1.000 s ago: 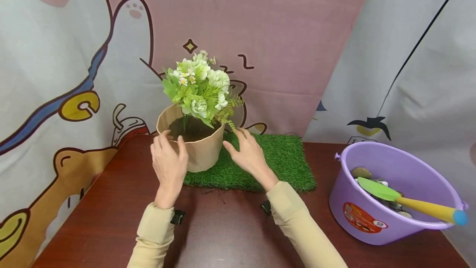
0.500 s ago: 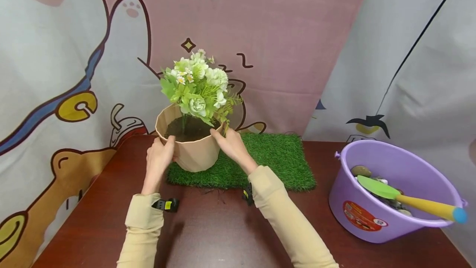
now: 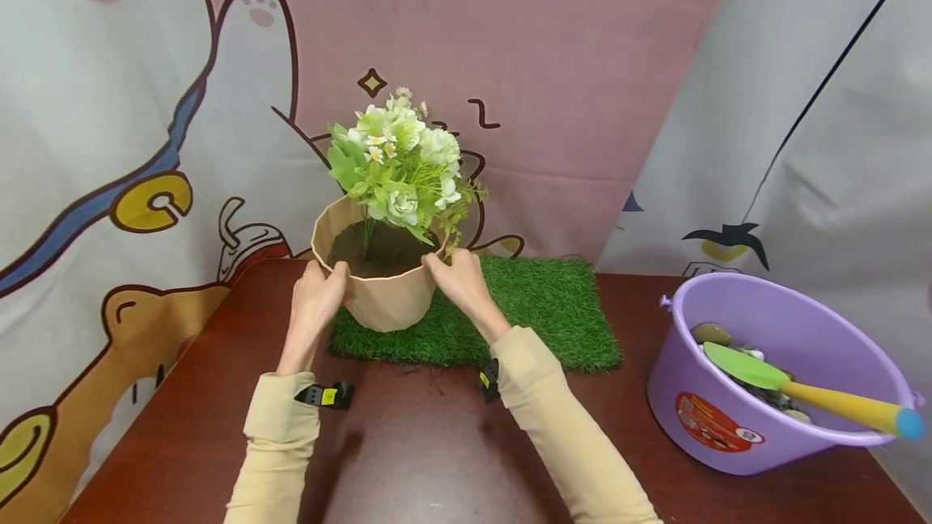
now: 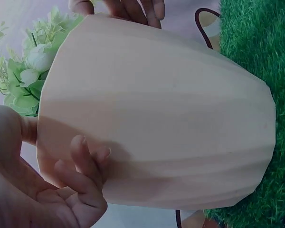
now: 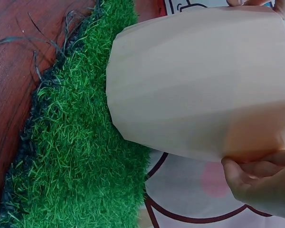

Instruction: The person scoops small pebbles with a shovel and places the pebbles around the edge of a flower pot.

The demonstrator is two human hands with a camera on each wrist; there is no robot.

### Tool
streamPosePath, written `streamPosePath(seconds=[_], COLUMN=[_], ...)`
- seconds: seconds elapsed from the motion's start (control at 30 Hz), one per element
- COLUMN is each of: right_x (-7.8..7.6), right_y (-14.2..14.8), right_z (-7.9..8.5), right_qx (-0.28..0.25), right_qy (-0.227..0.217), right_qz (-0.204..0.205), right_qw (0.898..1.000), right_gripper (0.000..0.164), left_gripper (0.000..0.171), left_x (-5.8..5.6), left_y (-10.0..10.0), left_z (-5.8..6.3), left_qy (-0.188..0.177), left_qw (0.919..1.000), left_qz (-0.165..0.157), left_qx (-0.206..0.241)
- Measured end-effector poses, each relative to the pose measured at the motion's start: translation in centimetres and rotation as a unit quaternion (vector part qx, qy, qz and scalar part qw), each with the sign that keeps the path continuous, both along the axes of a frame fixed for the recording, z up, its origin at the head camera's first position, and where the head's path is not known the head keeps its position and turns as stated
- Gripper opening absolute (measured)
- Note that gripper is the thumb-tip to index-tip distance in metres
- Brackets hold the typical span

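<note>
A cream flower pot [image 3: 389,302] with a faceted wall stands on a green artificial grass mat [image 3: 553,314], at the mat's left part. Dark soil [image 3: 379,253] lies inside it, and a bunch of white and pale green flowers [image 3: 404,160] rises from the soil. My left hand [image 3: 313,297] grips the pot's rim at the front left, its thumb at the edge and its curled fingers against the outer wall in the left wrist view. On the right side, my right hand [image 3: 462,281] holds the rim, fingertips against the wall [image 5: 256,173], under the fern-like leaves.
At the right of the brown table [image 3: 429,459] stands a purple bucket [image 3: 728,403] with stones [image 3: 709,335] in it. A green and yellow toy shovel [image 3: 837,403] leans across its rim. A cartoon-printed cloth [image 3: 553,87] hangs close behind the pot.
Both hands, loosely spread beside the pot a second ago, have come in and taken hold of its rim. The pot and flowers sit slightly further right in the head view.
</note>
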State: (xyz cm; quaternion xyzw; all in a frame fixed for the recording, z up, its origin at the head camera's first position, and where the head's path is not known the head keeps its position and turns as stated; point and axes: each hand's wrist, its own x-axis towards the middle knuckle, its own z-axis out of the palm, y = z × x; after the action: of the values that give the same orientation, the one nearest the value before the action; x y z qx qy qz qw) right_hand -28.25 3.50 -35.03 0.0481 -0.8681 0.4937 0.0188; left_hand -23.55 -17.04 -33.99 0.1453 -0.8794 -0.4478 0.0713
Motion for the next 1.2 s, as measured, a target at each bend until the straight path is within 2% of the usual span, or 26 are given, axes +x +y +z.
streamPosePath(seconds=[0.2,0.37,0.57,0.73,0.9,1.07,1.2], right_x=[0.7,1.2,2.1,2.7,2.7,2.5,2.6], right_y=[1.5,3.5,6.1,8.0,9.7,10.6,11.0], right_z=[0.7,1.1,1.1,1.0,0.5,-0.5,-1.5], right_qx=[-0.005,-0.004,0.006,0.031,0.039,0.021,0.007], right_qy=[0.017,0.019,0.004,0.020,0.012,0.031,0.043], right_qz=[-0.017,-0.039,-0.062,-0.087,-0.101,-0.107,-0.119], right_qw=[1.000,0.999,0.998,0.995,0.994,0.994,0.992], right_gripper=[0.031,0.037,0.040,0.034,0.035,0.030,0.048], left_gripper=[0.036,0.041,0.039,0.039,0.042,0.053,0.071], left_x=[0.0,-0.4,-0.8,-1.2,-1.8,-2.2,-2.1], left_y=[1.2,2.9,5.1,7.1,8.8,9.9,10.4], left_z=[0.5,0.7,0.1,-0.6,-0.9,-1.1,-1.7], left_qy=[0.001,0.006,0.002,-0.005,-0.001,0.005,0.001], left_qw=[0.9998,0.9989,0.9966,0.9943,0.9944,0.9949,0.9932], left_qz=[-0.020,-0.047,-0.079,-0.097,-0.100,-0.100,-0.110], left_qx=[0.001,0.005,0.025,0.045,0.033,0.014,0.039])
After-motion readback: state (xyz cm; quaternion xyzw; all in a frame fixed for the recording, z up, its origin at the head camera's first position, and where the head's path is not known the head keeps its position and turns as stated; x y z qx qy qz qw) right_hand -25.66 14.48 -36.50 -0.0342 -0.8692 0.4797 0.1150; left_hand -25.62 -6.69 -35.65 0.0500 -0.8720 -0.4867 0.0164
